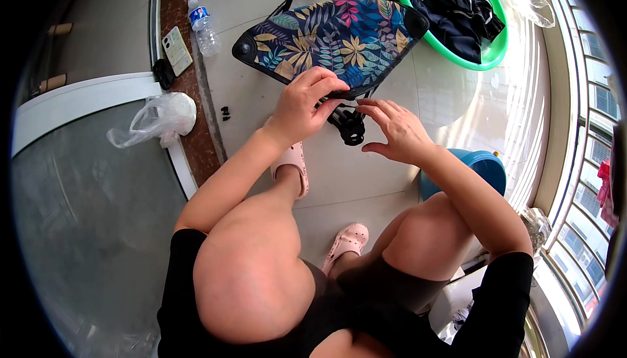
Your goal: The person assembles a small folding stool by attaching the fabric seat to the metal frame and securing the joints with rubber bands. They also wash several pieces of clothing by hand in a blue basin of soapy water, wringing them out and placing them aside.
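A folding stool stands in front of me, its triangular fabric seat [326, 41] dark blue with a colourful leaf print and black corner caps. My left hand [304, 103] is closed on the seat's near corner, thumb below and fingers on top. Just right of that corner is my right hand [400, 134], thumb and fingers spread, its fingertips close to the edge. Whether they touch it I cannot tell. Between the hands, under the corner, black ring-shaped foot parts [351, 127] of the stool show. Part of the near corner is hidden by my left fingers.
A green basin [499, 51] of dark clothes stands at the far right, a blue bucket [483, 165] by my right knee. Along the left sill lie a plastic bottle [206, 34], a phone [177, 51] and a plastic bag [163, 117]. Small black pieces [226, 113] lie on the tiles.
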